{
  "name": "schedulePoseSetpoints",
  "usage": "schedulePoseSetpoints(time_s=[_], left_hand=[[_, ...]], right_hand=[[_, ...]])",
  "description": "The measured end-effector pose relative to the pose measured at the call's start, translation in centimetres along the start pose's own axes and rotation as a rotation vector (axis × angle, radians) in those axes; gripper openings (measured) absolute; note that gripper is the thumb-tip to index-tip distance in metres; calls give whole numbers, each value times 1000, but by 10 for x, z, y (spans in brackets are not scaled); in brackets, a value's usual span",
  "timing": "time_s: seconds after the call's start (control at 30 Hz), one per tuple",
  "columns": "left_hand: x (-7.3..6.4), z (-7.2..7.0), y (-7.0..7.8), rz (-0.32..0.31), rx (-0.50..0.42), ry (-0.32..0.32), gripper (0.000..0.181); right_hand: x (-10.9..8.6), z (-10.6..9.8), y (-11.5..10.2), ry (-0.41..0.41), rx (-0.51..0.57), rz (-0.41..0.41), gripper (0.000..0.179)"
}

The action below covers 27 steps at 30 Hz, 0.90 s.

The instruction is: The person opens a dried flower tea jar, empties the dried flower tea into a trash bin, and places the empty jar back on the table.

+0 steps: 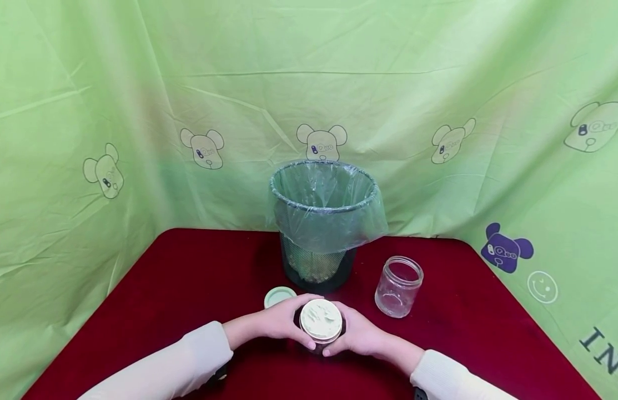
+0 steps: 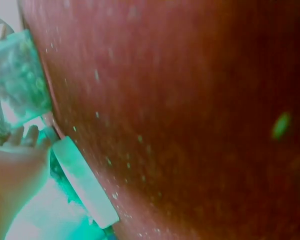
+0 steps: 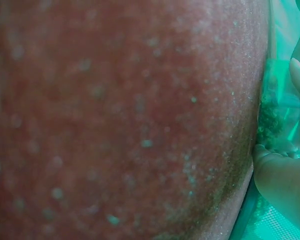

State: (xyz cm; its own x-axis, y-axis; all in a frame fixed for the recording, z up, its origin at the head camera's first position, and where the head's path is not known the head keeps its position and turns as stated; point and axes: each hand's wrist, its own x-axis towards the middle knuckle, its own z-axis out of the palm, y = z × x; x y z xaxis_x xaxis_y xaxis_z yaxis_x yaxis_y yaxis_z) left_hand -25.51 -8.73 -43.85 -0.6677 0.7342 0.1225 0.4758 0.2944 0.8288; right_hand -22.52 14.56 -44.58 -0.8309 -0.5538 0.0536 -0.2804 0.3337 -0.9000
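Both hands hold one jar (image 1: 321, 320) upright above or on the near middle of the table, one at each side. Its round top shows a whitish, uneven surface; what that is I cannot tell. My left hand (image 1: 281, 318) curves round the left side, thumb in front. Round the right side curls my right hand (image 1: 360, 331), its thumb also in front. Through the jar's clear wall (image 3: 277, 112), the right wrist view shows dark greenish bits low down. A pale green round lid (image 1: 279, 295) lies just behind the left hand, partly hidden by it; the left wrist view shows its edge (image 2: 85, 182).
A black mesh bin (image 1: 316, 266) with a clear plastic liner (image 1: 328, 228) stands behind the hands. To the right is a clear glass jar (image 1: 398, 289) without a lid. The dark red tabletop (image 1: 204, 278) is enclosed by green printed cloth (image 1: 239, 55).
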Motion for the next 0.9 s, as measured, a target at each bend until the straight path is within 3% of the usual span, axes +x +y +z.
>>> schedulePoseSetpoints(time_s=[0.2, 0.53, 0.7, 0.9], left_hand=[[-3, 8, 4, -21, 57, 94, 82], [-4, 18, 9, -48, 273, 226, 81], [-6, 19, 10, -51, 271, 239, 83], [-8, 13, 9, -48, 243, 196, 88]], right_hand=[[0, -1, 1, 8, 0, -5, 86], [1, 0, 1, 3, 2, -15, 86], [1, 0, 1, 9, -7, -17, 87], [0, 1, 1, 3, 19, -10, 88]])
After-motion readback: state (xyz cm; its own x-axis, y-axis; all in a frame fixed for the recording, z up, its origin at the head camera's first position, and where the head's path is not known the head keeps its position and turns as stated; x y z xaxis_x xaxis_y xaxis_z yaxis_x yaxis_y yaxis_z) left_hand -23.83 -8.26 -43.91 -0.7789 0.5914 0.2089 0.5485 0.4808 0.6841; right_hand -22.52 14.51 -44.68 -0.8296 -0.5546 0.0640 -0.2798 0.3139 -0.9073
